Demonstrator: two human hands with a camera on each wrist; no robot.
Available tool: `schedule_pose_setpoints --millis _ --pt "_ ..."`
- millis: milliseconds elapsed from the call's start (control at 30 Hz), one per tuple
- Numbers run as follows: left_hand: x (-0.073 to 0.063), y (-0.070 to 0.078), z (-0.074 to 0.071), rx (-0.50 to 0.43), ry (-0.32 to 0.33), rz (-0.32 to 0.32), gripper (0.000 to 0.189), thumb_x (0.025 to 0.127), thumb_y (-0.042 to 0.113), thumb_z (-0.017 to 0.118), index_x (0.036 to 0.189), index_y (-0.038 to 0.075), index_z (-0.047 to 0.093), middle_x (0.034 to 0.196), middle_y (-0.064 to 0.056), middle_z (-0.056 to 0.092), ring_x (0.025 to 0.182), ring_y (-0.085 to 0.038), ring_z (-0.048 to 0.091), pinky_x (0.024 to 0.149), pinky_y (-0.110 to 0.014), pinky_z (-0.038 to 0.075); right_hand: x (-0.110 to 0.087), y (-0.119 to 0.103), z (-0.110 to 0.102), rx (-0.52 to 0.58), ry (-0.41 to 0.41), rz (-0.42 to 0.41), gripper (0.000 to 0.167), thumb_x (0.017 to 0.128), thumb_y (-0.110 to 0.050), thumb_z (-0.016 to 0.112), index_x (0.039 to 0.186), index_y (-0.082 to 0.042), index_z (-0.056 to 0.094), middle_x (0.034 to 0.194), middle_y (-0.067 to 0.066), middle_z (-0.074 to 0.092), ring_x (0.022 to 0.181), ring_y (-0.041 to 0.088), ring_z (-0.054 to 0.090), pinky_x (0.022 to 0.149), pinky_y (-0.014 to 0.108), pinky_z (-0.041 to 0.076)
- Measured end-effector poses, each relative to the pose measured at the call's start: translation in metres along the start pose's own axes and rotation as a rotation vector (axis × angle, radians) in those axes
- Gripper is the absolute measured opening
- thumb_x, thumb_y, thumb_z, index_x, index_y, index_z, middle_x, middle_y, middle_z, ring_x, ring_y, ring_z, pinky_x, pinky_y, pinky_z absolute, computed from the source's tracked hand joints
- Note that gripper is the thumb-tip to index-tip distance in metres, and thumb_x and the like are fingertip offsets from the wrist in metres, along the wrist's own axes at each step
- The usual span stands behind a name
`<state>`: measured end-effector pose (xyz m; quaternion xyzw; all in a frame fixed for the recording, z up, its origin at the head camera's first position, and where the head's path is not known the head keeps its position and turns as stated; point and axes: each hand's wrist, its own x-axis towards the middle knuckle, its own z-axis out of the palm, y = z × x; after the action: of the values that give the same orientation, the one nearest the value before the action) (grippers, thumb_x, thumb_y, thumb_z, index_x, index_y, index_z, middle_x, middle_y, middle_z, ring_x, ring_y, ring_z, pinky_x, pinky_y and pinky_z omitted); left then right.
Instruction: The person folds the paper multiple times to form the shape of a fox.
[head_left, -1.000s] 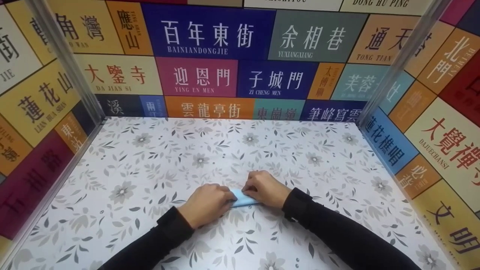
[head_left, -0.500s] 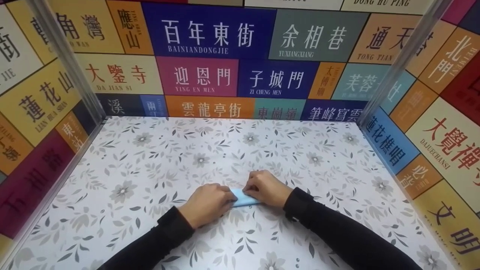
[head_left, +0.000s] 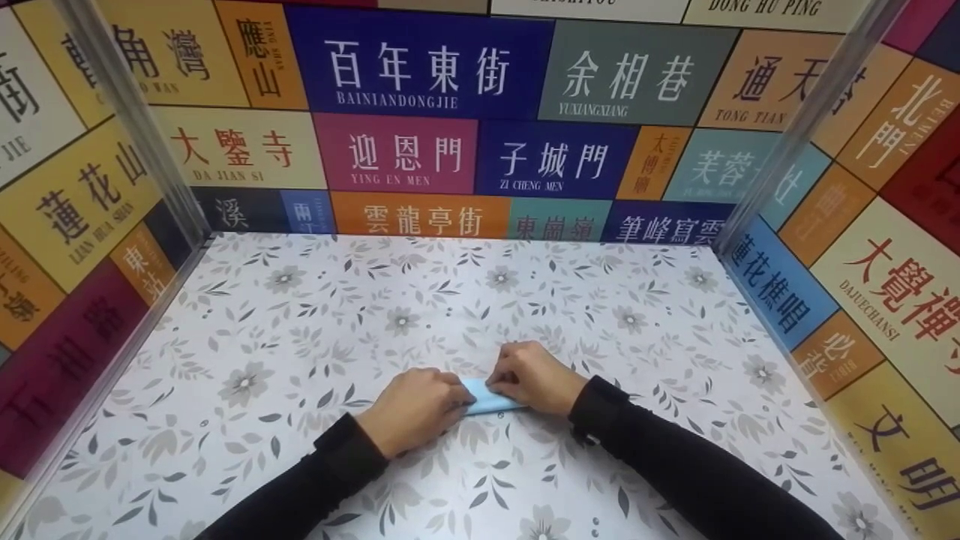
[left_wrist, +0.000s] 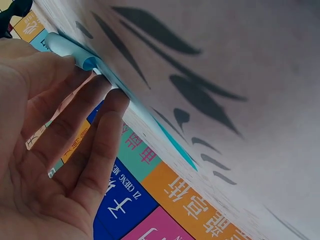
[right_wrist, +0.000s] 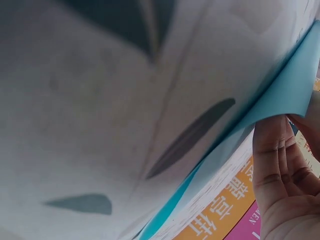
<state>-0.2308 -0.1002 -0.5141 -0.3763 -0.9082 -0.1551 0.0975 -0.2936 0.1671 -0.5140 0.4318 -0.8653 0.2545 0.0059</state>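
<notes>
A light blue sheet of paper (head_left: 491, 403) lies between the two hands near the middle of the table, bent over into a narrow strip. My left hand (head_left: 414, 409) pinches its left end, fingertips down at the tabletop. From the other side, my right hand (head_left: 534, 377) pinches the upper layer between thumb and forefinger. In the left wrist view the raised part of the paper (left_wrist: 65, 47) curls like a tube at the thumb, while a flat part runs along the table. The right wrist view has the paper's lifted flap (right_wrist: 287, 90) arching up to the fingertips.
A white tabletop (head_left: 337, 315) with grey flowers and leaves spreads around the hands. Panels of colourful Chinese place-name signs (head_left: 420, 67) enclose it at the back and both sides, with clear strips (head_left: 150, 135) at the corners.
</notes>
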Motion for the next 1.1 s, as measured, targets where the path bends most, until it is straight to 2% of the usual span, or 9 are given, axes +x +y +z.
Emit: schedule_pose_setpoints --millis 500,800,1000,1100 --pt "0.0 0.002 0.001 0.022 0.002 0.01 0.011 0.107 0.021 0.083 0.114 0.019 0.091 0.102 0.0 0.087 0.088 -0.024 0.082 0.077 -0.041 0.069 -0.002 0.0 0.0 -0.012 -0.01 -0.012 0.008 0.098 -0.005 0.091 0.105 -0.007 0.092 0.098 0.007 0.081 0.086 0.021 0.076 0.077 0.025 0.063" --pt "-0.001 0.004 -0.002 0.016 -0.001 -0.017 0.012 0.106 0.024 0.085 0.116 0.018 0.09 0.105 0.0 0.086 0.092 -0.022 0.079 0.078 -0.04 0.069 0.001 -0.006 0.001 -0.026 -0.014 -0.01 0.007 0.098 -0.005 0.091 0.104 -0.008 0.091 0.1 0.008 0.081 0.087 0.022 0.077 0.079 0.026 0.064" --pt "0.006 0.009 -0.002 0.042 0.041 0.024 0.008 0.105 0.022 0.086 0.108 0.016 0.089 0.101 0.0 0.083 0.089 -0.02 0.074 0.072 -0.036 0.066 0.002 -0.007 -0.001 -0.026 -0.015 -0.016 0.007 0.096 -0.003 0.091 0.101 -0.008 0.091 0.096 0.008 0.08 0.084 0.022 0.076 0.076 0.025 0.062" --pt "0.01 0.014 -0.001 0.048 0.04 0.042 0.008 0.106 0.022 0.085 0.104 0.014 0.087 0.097 -0.001 0.079 0.088 -0.02 0.07 0.069 -0.035 0.063 0.004 -0.008 -0.002 -0.033 -0.016 -0.019 0.007 0.095 -0.002 0.091 0.099 -0.008 0.091 0.093 0.008 0.08 0.082 0.022 0.075 0.075 0.025 0.062"
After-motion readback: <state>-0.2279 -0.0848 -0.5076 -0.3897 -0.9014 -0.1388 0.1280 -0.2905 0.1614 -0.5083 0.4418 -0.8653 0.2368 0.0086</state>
